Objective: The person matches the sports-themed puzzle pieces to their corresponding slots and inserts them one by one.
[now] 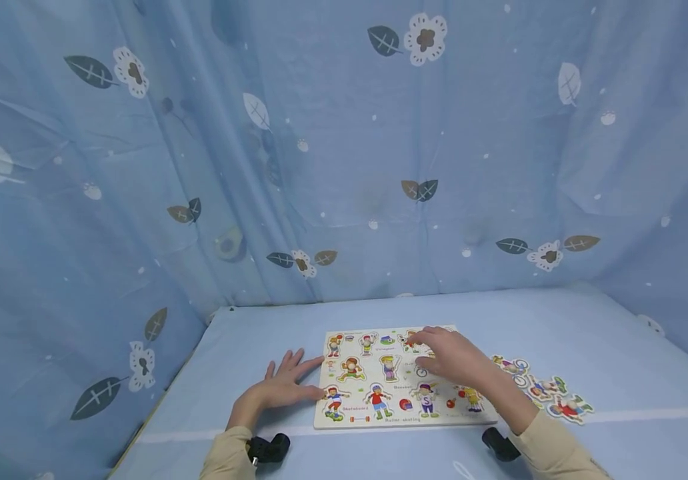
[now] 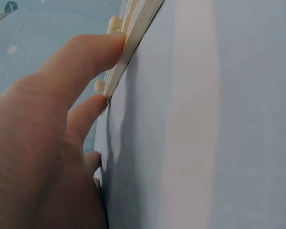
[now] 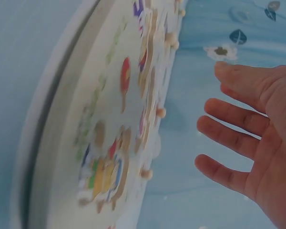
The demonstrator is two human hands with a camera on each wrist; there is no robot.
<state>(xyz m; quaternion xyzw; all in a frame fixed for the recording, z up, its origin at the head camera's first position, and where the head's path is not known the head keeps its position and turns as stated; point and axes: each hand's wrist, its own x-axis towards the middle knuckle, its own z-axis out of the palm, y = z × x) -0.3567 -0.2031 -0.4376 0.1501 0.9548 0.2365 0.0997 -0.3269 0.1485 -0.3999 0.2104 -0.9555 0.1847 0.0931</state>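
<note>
A wooden knob puzzle board [image 1: 374,373] with sports-figure pieces lies flat on the table. My left hand [image 1: 278,388] is at its left side, fingers spread. In the left wrist view, the thumb [image 2: 97,55] and a fingertip touch the board's edge [image 2: 137,40], close to small round knobs [image 2: 99,86]. Above the right part of the board hovers my right hand [image 1: 458,357], its fingers slightly bent and apart. The right wrist view shows nothing between that hand's fingers [image 3: 229,133], which stand off from the knobbed pieces [image 3: 105,176].
Several loose puzzle pieces [image 1: 571,408] lie in an overlapping group right of the board, beside the right forearm. Blue patterned curtains [image 1: 344,167] hang behind and at the sides of the cloth-covered table [image 1: 272,320]. A black wrist device [image 1: 269,448] sits at the left sleeve.
</note>
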